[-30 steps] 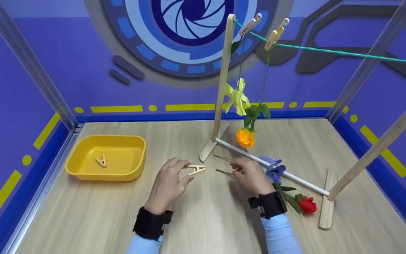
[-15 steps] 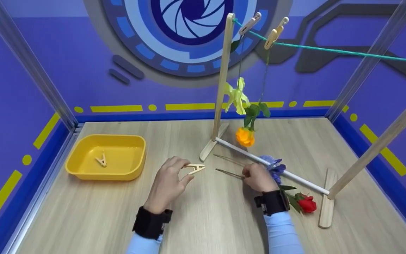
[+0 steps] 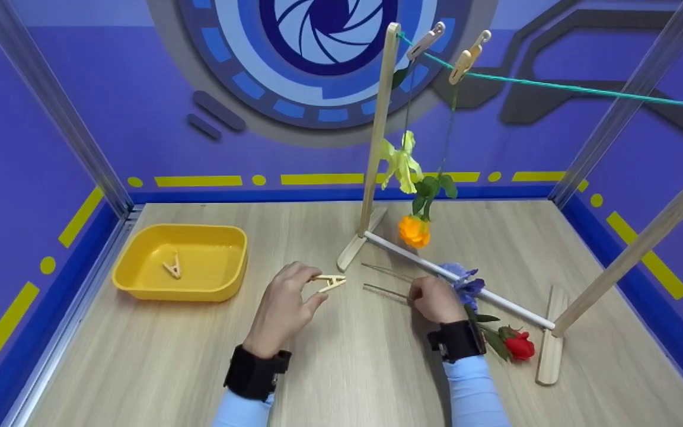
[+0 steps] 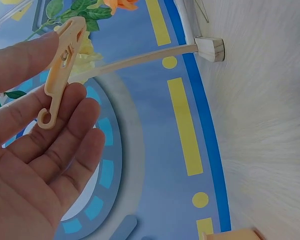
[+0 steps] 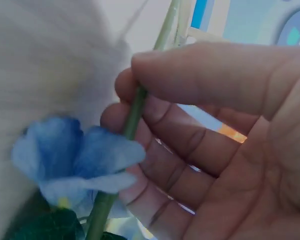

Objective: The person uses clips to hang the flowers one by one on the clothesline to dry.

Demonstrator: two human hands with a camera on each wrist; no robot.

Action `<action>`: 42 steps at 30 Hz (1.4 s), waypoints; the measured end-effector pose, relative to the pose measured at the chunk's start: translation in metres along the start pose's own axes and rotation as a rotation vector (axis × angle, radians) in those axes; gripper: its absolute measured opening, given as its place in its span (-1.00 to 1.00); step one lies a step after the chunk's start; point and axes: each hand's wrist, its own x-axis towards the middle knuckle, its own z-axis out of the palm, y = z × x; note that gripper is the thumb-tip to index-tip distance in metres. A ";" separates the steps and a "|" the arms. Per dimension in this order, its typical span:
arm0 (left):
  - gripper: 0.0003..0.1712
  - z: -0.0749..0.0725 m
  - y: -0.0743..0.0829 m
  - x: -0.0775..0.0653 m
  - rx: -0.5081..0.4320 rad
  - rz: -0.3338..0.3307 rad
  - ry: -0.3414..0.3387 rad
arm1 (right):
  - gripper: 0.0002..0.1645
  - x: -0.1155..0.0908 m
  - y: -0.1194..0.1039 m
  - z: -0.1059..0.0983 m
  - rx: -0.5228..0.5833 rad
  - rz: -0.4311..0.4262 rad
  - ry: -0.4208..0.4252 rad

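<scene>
My left hand pinches a light wooden-coloured clothespin between thumb and fingers, above the table. The left wrist view shows the clothespin side-on, its hooked end downward. My right hand pinches a green flower stem between thumb and index finger, the other fingers curled loosely behind. That stem runs past a blue flower toward dark green leaves. In the head view, two thin stems stick out left of this hand; the blue flower and a red rose lie to its right.
A wooden stand carries a teal line. Two clothespins on it hold a yellow-green flower and an orange flower, hanging head down. A white crossbar joins the feet. A yellow tray holds one clothespin.
My right hand has shifted right along the stems, exposing more of their left ends, then stayed there. The left hand keeps its place with the clothespin.
</scene>
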 end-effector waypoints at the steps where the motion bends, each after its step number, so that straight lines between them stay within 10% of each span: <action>1: -0.59 0.000 0.000 0.000 0.000 0.001 0.001 | -0.82 0.000 -0.001 -0.001 0.003 -0.015 0.016; 26: -0.61 -0.007 -0.003 0.000 -0.002 0.022 0.052 | -0.73 -0.013 -0.048 -0.031 0.039 -0.234 0.275; 42: -0.58 -0.017 -0.008 0.000 -0.002 0.017 0.102 | -0.69 -0.010 -0.078 0.003 -0.016 -0.444 0.243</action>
